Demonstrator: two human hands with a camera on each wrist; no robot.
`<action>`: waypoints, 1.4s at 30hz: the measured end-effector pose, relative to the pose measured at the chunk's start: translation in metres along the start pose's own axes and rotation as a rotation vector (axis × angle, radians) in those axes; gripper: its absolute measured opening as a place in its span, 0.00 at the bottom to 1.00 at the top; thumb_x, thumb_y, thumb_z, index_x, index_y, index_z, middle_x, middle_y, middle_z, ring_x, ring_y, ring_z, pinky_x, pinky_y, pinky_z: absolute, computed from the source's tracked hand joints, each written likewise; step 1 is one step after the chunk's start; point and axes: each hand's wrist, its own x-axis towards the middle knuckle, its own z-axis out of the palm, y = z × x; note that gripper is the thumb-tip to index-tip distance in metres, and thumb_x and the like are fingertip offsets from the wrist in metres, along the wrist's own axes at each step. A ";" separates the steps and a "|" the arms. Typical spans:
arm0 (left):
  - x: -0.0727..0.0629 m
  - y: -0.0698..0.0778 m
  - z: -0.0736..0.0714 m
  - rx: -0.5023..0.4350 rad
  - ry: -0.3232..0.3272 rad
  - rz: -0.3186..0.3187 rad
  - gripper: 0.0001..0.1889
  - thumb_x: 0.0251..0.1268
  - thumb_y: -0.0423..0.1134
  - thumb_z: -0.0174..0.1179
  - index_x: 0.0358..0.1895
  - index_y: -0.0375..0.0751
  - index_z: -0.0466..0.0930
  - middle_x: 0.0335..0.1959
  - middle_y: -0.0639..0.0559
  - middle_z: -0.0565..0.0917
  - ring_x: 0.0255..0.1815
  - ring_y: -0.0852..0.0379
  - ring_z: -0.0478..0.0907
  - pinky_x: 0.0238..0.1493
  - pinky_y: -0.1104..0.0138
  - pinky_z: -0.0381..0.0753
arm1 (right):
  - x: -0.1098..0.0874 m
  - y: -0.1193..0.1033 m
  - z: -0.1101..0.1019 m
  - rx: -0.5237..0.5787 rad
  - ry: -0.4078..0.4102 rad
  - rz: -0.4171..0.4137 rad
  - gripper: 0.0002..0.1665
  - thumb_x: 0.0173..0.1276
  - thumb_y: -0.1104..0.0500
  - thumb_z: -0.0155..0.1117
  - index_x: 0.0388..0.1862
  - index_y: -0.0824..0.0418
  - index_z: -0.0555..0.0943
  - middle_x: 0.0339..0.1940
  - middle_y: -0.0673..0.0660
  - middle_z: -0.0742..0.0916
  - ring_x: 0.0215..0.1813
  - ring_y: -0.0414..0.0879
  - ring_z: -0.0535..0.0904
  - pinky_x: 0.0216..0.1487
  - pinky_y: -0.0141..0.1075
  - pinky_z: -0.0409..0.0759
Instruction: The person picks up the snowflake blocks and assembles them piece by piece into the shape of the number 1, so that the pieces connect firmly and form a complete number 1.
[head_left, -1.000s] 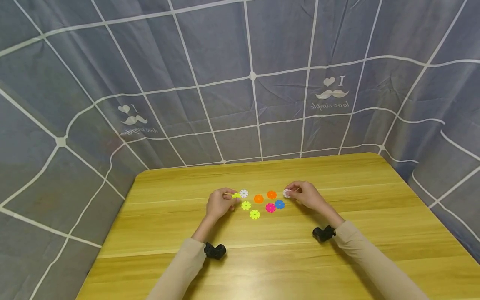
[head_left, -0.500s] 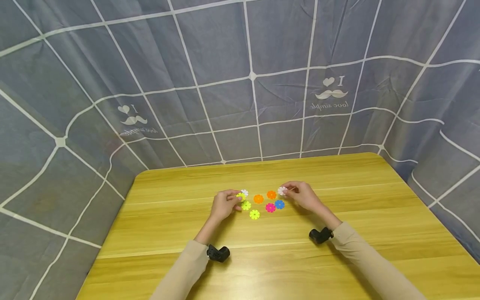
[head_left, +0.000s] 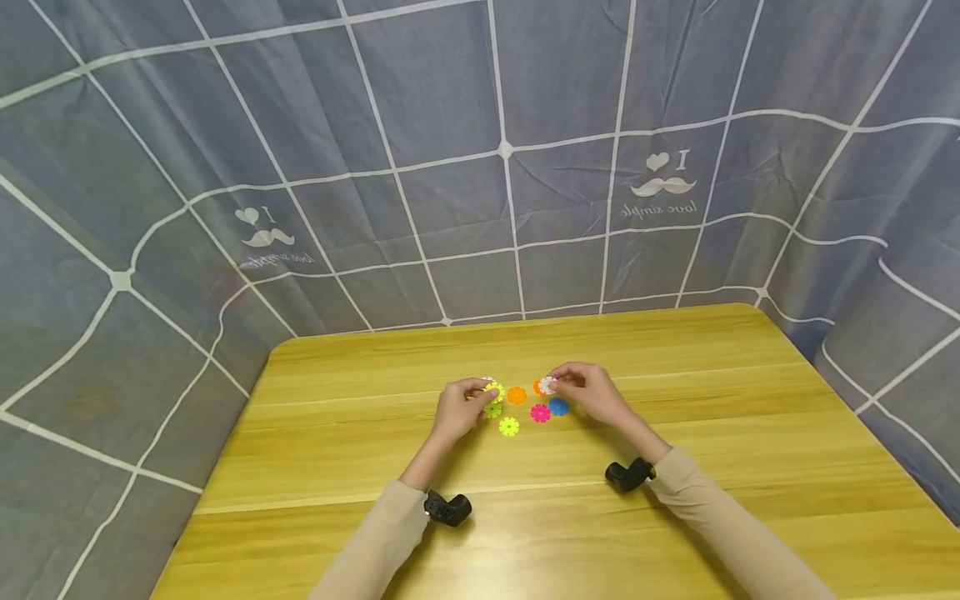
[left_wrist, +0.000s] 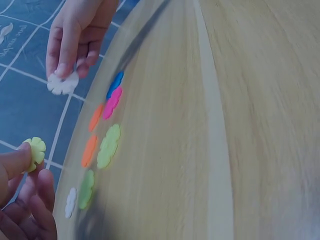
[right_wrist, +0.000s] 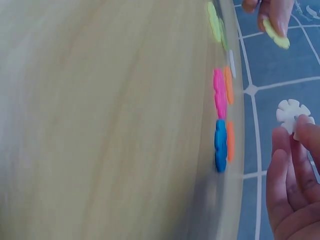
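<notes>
Between left thumb and fingers, my left hand (head_left: 459,411) pinches a yellow notched plastic disc (left_wrist: 37,154), raised above the table. Across from it, my right hand (head_left: 596,394) pinches a white notched disc (right_wrist: 290,114), also held up. In the head view the white disc overlaps one orange disc (head_left: 537,387), and the yellow one partly covers another white disc (left_wrist: 71,202) lying on the table. Around and below the hands lie a second orange disc (head_left: 517,396), a pink disc (head_left: 541,413), a blue disc (head_left: 558,407) and two yellow-green discs, the nearer disc (head_left: 509,427) and the farther disc (left_wrist: 86,189).
The discs lie flat on a wood-grain table (head_left: 570,533). Behind it and along both sides hangs a grey curtain (head_left: 450,208) with white grid lines. A black wrist camera (head_left: 447,508) is on the left sleeve, and another camera (head_left: 630,474) on the right.
Both hands have moved toward each other over the discs, the left going right with the yellow disc, the right going left with the white disc. The discs on the table stay put.
</notes>
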 end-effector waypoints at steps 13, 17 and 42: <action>0.001 0.000 0.013 -0.123 0.013 -0.066 0.17 0.64 0.39 0.63 0.50 0.29 0.81 0.35 0.36 0.87 0.17 0.57 0.77 0.13 0.77 0.64 | 0.004 -0.013 0.016 0.114 -0.037 0.010 0.15 0.70 0.61 0.60 0.49 0.70 0.80 0.42 0.67 0.87 0.43 0.58 0.86 0.45 0.43 0.84; 0.002 0.002 0.015 -0.160 -0.005 -0.093 0.17 0.64 0.39 0.63 0.50 0.28 0.81 0.36 0.36 0.87 0.16 0.62 0.76 0.16 0.76 0.67 | 0.005 -0.017 0.018 0.098 -0.022 -0.018 0.14 0.70 0.62 0.59 0.49 0.70 0.80 0.43 0.67 0.87 0.42 0.59 0.85 0.45 0.47 0.84; -0.004 0.010 0.013 -0.244 -0.134 -0.059 0.16 0.67 0.34 0.59 0.50 0.24 0.79 0.39 0.33 0.86 0.16 0.62 0.73 0.20 0.73 0.68 | -0.006 -0.064 0.014 0.058 -0.061 -0.020 0.11 0.70 0.65 0.58 0.45 0.71 0.81 0.39 0.71 0.85 0.39 0.67 0.80 0.37 0.42 0.81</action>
